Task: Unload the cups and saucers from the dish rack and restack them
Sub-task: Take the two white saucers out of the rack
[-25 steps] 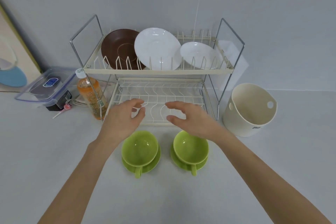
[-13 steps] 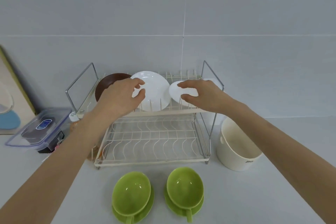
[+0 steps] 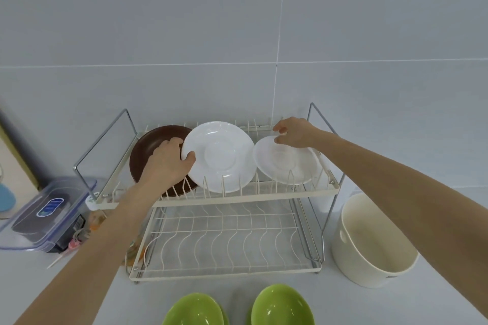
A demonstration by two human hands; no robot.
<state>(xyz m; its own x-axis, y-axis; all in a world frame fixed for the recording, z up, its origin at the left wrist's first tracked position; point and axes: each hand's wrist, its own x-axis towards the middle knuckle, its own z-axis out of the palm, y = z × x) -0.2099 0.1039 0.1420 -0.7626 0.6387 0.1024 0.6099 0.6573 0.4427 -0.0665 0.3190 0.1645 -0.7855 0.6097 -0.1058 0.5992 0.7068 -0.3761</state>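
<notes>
A two-tier cream wire dish rack [image 3: 245, 194] stands against the wall. Its top tier holds a brown saucer [image 3: 144, 152], a large white saucer [image 3: 224, 158] and a smaller white saucer [image 3: 284, 163], all on edge. My left hand [image 3: 169, 163] grips the left rim of the large white saucer, thumb on its face. My right hand [image 3: 294, 132] pinches the top rim of the smaller white saucer. Two green cups [image 3: 194, 310] [image 3: 282, 305] sit on the counter in front, cut off by the frame's bottom edge. The lower tier holds nothing.
A cream bucket [image 3: 369, 243] stands right of the rack. On the left lies a clear lidded container [image 3: 50, 212], with an orange bottle [image 3: 96, 215] partly hidden behind my left forearm. The tiled wall is close behind the rack.
Both hands rose from above the green cups to the top tier. Each has closed on a white saucer's rim. The view tilted up, pushing the cups to the bottom edge.
</notes>
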